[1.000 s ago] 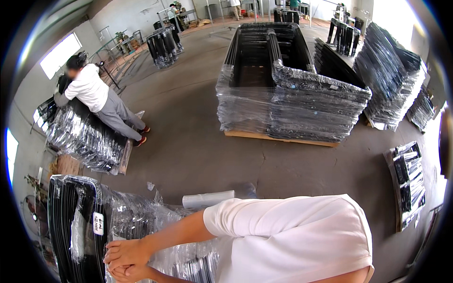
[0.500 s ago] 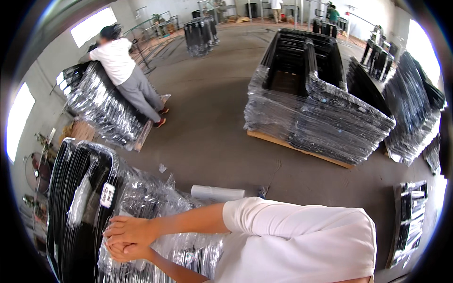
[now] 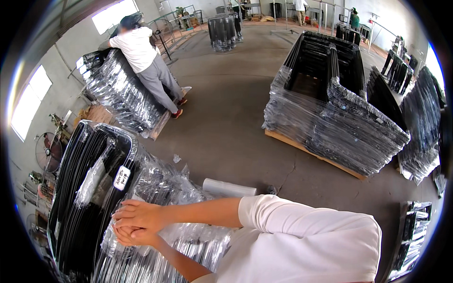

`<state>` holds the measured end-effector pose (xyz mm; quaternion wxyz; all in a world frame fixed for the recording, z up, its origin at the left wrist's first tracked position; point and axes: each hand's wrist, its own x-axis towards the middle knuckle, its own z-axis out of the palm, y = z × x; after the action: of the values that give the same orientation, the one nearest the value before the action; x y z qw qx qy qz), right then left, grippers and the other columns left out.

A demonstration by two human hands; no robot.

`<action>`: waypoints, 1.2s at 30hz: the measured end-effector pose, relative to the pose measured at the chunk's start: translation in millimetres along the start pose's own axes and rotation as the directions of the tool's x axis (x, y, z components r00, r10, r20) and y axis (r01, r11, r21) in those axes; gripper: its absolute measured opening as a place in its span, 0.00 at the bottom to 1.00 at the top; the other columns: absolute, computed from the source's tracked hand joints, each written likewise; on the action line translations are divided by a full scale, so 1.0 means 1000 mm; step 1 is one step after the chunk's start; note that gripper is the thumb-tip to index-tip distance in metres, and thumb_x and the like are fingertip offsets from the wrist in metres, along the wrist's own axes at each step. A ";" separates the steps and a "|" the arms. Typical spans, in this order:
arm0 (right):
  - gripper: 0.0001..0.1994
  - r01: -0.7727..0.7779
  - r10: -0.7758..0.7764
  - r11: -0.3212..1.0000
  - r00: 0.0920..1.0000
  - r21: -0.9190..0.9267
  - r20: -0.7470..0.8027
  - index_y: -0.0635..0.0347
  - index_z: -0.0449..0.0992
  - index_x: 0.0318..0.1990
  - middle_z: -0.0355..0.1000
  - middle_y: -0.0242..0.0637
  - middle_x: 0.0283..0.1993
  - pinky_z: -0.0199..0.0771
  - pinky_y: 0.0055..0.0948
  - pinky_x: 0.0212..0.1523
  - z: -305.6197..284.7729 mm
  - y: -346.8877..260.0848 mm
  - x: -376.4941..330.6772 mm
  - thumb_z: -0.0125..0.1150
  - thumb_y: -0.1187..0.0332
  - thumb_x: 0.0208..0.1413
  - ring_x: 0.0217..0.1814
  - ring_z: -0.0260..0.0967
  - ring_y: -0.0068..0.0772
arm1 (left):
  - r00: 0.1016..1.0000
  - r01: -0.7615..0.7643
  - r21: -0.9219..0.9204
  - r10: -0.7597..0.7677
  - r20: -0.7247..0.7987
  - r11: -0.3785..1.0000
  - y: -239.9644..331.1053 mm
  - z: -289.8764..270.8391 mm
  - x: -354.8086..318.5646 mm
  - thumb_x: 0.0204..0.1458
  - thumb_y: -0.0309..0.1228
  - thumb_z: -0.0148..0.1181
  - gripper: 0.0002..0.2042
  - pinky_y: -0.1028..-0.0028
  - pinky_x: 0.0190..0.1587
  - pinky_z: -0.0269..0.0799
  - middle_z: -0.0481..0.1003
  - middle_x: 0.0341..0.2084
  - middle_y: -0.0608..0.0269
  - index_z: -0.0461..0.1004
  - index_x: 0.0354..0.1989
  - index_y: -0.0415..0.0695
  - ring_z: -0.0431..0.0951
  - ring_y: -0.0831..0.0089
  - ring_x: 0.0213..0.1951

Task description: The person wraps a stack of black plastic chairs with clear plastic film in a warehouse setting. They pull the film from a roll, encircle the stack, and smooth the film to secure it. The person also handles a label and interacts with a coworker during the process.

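Observation:
My right hand [image 3: 140, 215] lies over my left hand [image 3: 137, 235], the two folded together with fingers lightly bent and no object visible in them. Some of the left fingers are hidden under the right hand. Both rest on clear plastic film [image 3: 163, 181] wrapped round a stack of black metal frames [image 3: 89, 186] with rounded corners. Close to my right fingers, a white label [image 3: 121, 178] with handwriting is stuck to the outermost frame.
A roll of clear film [image 3: 229, 187] lies on the floor beyond my forearm. A large wrapped frame stack [image 3: 330, 127] sits on a wooden pallet at right. At left, a co-worker in a white shirt [image 3: 137, 49] leans over another wrapped stack [image 3: 125, 89]. A fan [image 3: 49, 152] stands by the wall.
The view has swung, so the stacks and floor appear shifted to the right. My hands stay folded on the wrapped stack. The co-worker still leans over the other stack.

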<state>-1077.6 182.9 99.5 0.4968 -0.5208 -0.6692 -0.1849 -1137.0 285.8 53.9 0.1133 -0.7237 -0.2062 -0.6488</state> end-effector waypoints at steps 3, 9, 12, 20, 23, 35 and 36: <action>0.23 -0.008 0.008 1.000 1.000 0.004 0.007 0.57 0.62 0.54 0.58 0.45 0.58 0.37 0.47 0.65 -0.002 -0.001 0.000 0.47 0.55 0.54 0.63 0.52 0.43 | 1.000 0.007 0.021 -0.006 -0.003 1.000 -0.001 0.000 0.000 0.57 0.42 0.47 0.15 0.56 0.57 0.52 0.70 0.47 0.65 0.69 0.46 0.47 0.67 0.67 0.53; 0.22 0.004 -0.004 1.000 0.999 -0.012 -0.032 0.55 0.64 0.53 0.60 0.44 0.57 0.39 0.46 0.65 0.000 0.000 0.000 0.49 0.57 0.51 0.62 0.53 0.41 | 1.000 0.012 0.042 -0.012 0.008 0.999 -0.001 -0.003 0.002 0.56 0.42 0.47 0.15 0.57 0.57 0.52 0.70 0.46 0.65 0.69 0.45 0.47 0.67 0.67 0.53; 0.23 0.008 -0.009 1.000 0.999 -0.019 -0.052 0.54 0.64 0.53 0.60 0.43 0.57 0.40 0.46 0.65 0.002 0.001 -0.001 0.50 0.57 0.51 0.62 0.54 0.40 | 1.000 0.017 0.046 -0.017 0.008 0.999 0.001 -0.002 0.002 0.56 0.42 0.47 0.15 0.57 0.57 0.52 0.71 0.46 0.65 0.69 0.45 0.47 0.67 0.67 0.53; 0.23 -0.016 0.016 1.000 1.000 -0.021 -0.010 0.54 0.63 0.54 0.59 0.42 0.58 0.37 0.46 0.65 0.000 -0.001 0.001 0.50 0.57 0.51 0.63 0.53 0.40 | 0.998 0.042 0.054 -0.045 0.053 0.998 0.003 -0.002 0.003 0.56 0.42 0.47 0.14 0.57 0.56 0.53 0.71 0.46 0.65 0.69 0.44 0.47 0.68 0.66 0.53; 0.23 -0.028 0.028 0.999 1.000 -0.029 0.002 0.53 0.63 0.55 0.59 0.42 0.58 0.37 0.46 0.66 -0.001 -0.003 0.001 0.50 0.57 0.51 0.63 0.52 0.39 | 0.999 -0.054 0.058 0.053 0.009 0.997 0.017 -0.009 0.007 0.58 0.42 0.44 0.16 0.58 0.49 0.60 0.71 0.44 0.59 0.68 0.45 0.43 0.70 0.62 0.47; 0.23 -0.050 0.058 0.995 0.994 -0.091 0.089 0.51 0.60 0.57 0.57 0.39 0.60 0.38 0.45 0.65 -0.004 -0.002 0.002 0.46 0.53 0.56 0.64 0.51 0.39 | 0.996 0.056 -0.027 -0.054 0.067 0.998 0.018 -0.012 0.011 0.56 0.40 0.46 0.13 0.57 0.56 0.52 0.71 0.42 0.69 0.69 0.45 0.47 0.67 0.68 0.52; 0.23 -0.050 0.058 0.994 0.994 -0.094 0.089 0.51 0.60 0.57 0.57 0.39 0.60 0.38 0.45 0.65 -0.004 -0.002 0.001 0.46 0.53 0.56 0.64 0.51 0.38 | 0.996 0.061 -0.022 -0.059 0.072 0.998 0.018 -0.013 0.011 0.57 0.40 0.46 0.13 0.57 0.56 0.52 0.71 0.42 0.69 0.69 0.45 0.47 0.67 0.68 0.52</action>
<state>-1077.9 179.7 103.0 0.4461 -0.5688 -0.6677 -0.1776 -1139.7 265.7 68.4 0.0777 -0.7413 -0.2239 -0.6280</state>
